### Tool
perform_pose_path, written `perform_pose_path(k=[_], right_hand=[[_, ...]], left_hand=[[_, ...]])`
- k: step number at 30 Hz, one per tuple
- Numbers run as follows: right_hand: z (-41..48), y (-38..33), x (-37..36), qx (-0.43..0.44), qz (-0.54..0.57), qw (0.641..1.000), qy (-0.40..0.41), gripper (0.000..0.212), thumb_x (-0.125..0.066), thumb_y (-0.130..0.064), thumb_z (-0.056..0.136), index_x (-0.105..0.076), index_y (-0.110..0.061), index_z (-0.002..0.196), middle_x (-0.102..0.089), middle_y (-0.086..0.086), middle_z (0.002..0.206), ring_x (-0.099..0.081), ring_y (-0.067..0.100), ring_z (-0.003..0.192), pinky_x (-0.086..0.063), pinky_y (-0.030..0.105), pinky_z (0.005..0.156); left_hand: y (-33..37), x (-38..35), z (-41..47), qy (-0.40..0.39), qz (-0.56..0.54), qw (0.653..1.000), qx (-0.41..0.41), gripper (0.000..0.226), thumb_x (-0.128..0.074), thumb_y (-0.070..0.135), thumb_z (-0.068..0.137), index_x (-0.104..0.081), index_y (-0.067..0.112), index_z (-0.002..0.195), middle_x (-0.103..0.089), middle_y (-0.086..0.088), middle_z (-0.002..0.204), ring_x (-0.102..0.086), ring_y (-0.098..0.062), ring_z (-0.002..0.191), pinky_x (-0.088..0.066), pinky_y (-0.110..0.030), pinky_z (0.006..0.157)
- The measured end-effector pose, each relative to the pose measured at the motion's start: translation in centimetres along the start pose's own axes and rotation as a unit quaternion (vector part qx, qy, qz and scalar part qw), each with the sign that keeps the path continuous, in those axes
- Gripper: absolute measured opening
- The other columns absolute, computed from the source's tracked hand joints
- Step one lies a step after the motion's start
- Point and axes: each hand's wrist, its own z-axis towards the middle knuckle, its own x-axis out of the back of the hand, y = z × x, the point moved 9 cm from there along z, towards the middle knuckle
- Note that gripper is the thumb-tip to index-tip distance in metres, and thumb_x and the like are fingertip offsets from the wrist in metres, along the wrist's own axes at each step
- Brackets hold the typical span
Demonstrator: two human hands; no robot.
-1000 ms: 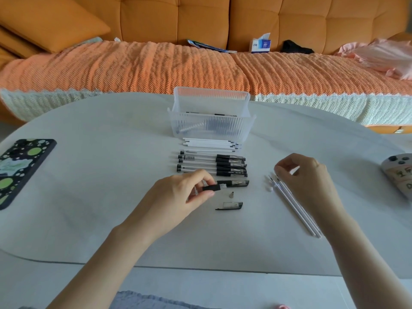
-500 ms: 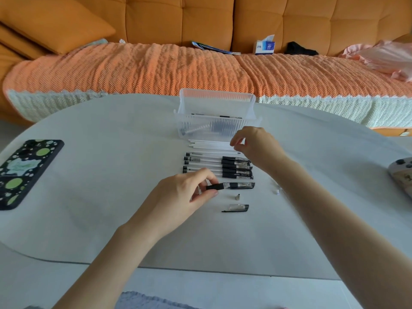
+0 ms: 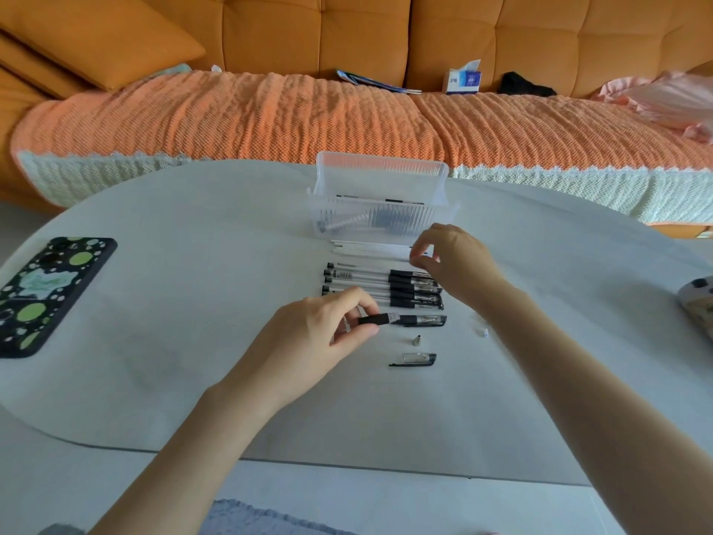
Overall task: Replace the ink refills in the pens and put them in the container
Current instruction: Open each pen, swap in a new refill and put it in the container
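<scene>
The left hand [image 3: 320, 334] pinches the opened pen [image 3: 376, 320] ready for loading, while the right hand [image 3: 455, 264] pinches a refill [image 3: 370, 247] from the row beside the container [image 3: 347, 222].

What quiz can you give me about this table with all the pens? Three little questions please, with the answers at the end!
1. True or false: the clear box on the table is empty.
2. What does the left hand hold? A) a pen B) a spoon C) a ball
3. Which hand has its fingers at the white refills?

Key: 1 false, there are pens in it. 2 A. 3 the right hand.
</scene>
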Motion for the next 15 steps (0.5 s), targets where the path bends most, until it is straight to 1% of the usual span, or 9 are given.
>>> perform_pose_path(k=[2,3,4,5,6,7,10,13,15], right_hand=[[-1.3,0.3,1.1,-0.02,0.083,0.996,0.012,0.004,-0.06,-0.019,0.088,-0.064,-0.018,0.089,-0.062,-0.009,0.084,-0.059,0.013,0.083,-0.044,0.029,0.07],[-2.2,0.3,1.9,-0.024,0.128,0.991,0.022,0.003,-0.061,-0.018,0.087,-0.064,-0.017,0.088,-0.065,-0.007,0.081,-0.061,0.013,0.079,-0.047,0.027,0.07],[-3.1,0.2,2.6,-0.023,0.165,0.985,0.033,0.003,-0.063,-0.016,0.086,-0.065,-0.016,0.086,-0.067,-0.005,0.078,-0.062,0.008,0.073,-0.047,0.02,0.066],[-4.2,0.0,3.2,-0.02,0.192,0.98,0.038,0.003,-0.063,-0.013,0.085,-0.066,-0.015,0.085,-0.067,-0.004,0.076,-0.06,0.002,0.065,-0.042,0.012,0.06],[-5.2,-0.1,3.5,-0.021,0.218,0.975,0.039,0.006,-0.064,-0.009,0.085,-0.066,-0.015,0.083,-0.066,-0.005,0.074,-0.056,-0.002,0.058,-0.038,0.01,0.055],[-6.3,0.0,3.7,-0.025,0.245,0.968,0.039,0.009,-0.064,-0.007,0.084,-0.066,-0.016,0.08,-0.065,-0.007,0.071,-0.053,-0.002,0.055,-0.037,0.01,0.053],[-8.6,1.2,3.5,-0.068,0.335,0.939,0.046,0.016,-0.064,-0.006,0.083,-0.066,-0.02,0.075,-0.066,-0.005,0.065,-0.052,0.006,0.057,-0.04,0.021,0.051],[-9.7,2.1,3.4,-0.107,0.415,0.901,0.065,0.016,-0.062,-0.002,0.085,-0.068,-0.015,0.078,-0.067,-0.005,0.063,-0.053,0.003,0.058,-0.042,0.017,0.053],[-10.0,2.2,3.5,-0.114,0.442,0.887,0.072,0.016,-0.061,-0.003,0.086,-0.071,-0.014,0.083,-0.067,-0.004,0.065,-0.052,0.005,0.058,-0.043,0.015,0.056]], left_hand=[[-0.4,0.3,0.0,0.013,-0.032,0.999,0.012,0.012,-0.059,0.039,0.087,-0.057,0.033,0.097,-0.063,0.015,0.081,-0.058,-0.006,0.07,-0.048,-0.024,0.066],[-0.7,0.6,0.0,0.022,-0.052,0.998,0.022,0.012,-0.061,0.038,0.086,-0.057,0.033,0.096,-0.064,0.015,0.081,-0.059,-0.007,0.07,-0.049,-0.025,0.066],[-1.0,0.8,0.0,0.031,-0.072,0.996,0.032,0.011,-0.062,0.035,0.086,-0.058,0.032,0.096,-0.065,0.015,0.081,-0.06,-0.006,0.069,-0.049,-0.026,0.067],[-1.3,1.0,0.0,0.04,-0.091,0.994,0.044,0.011,-0.063,0.033,0.086,-0.058,0.031,0.095,-0.065,0.015,0.081,-0.061,-0.005,0.069,-0.05,-0.027,0.067],[-1.6,1.2,0.1,0.048,-0.107,0.992,0.056,0.01,-0.064,0.031,0.086,-0.058,0.03,0.094,-0.066,0.016,0.081,-0.062,-0.003,0.068,-0.05,-0.026,0.068],[-1.9,1.3,0.1,0.054,-0.121,0.989,0.067,0.01,-0.064,0.029,0.086,-0.058,0.031,0.093,-0.066,0.015,0.082,-0.063,-0.003,0.067,-0.05,-0.026,0.069],[-2.4,1.4,0.1,0.061,-0.165,0.98,0.098,0.009,-0.064,0.025,0.086,-0.057,0.029,0.092,-0.067,0.012,0.083,-0.065,-0.004,0.067,-0.05,-0.027,0.073],[-2.9,1.4,0.0,0.061,-0.196,0.971,0.12,0.008,-0.063,0.02,0.087,-0.057,0.024,0.092,-0.067,0.006,0.081,-0.066,-0.008,0.07,-0.052,-0.033,0.079],[-3.0,1.3,0.0,0.059,-0.206,0.969,0.127,0.009,-0.063,0.017,0.087,-0.057,0.022,0.092,-0.068,0.008,0.079,-0.066,-0.009,0.071,-0.053,-0.036,0.081]])
